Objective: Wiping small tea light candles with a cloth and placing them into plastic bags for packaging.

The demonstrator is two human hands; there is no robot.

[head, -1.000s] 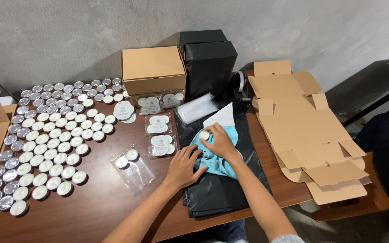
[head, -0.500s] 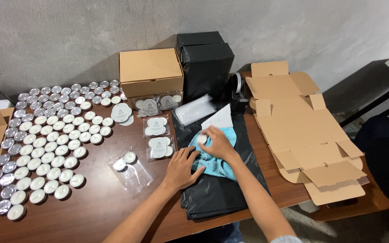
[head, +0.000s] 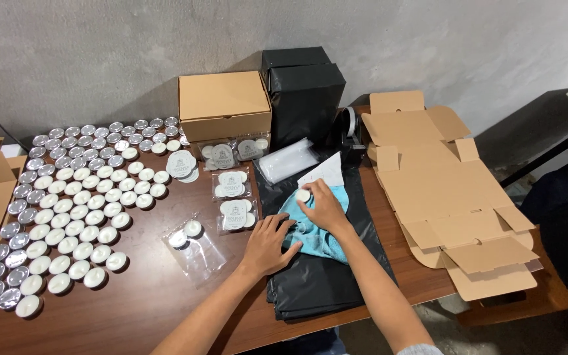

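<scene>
Right hand: right hand (head: pixel 323 209) pinches a small white candle (head: pixel 303 195) in closed fingertips, as before, over the blue cloth (head: pixel 315 230).
Left hand: left hand (head: pixel 269 244), fingers spread flat, has slid right onto the cloth's near-left edge.
Cloth: unmoved on black bags (head: pixel 323 283), centre of table (head: pixel 133 309).

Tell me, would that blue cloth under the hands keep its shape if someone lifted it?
Probably not. The blue cloth lies crumpled in soft folds on the black plastic sheet, so it would likely droop. It looks thin, so probably light. The left hand pins one edge, hinting it slides easily on that smooth plastic.
</scene>
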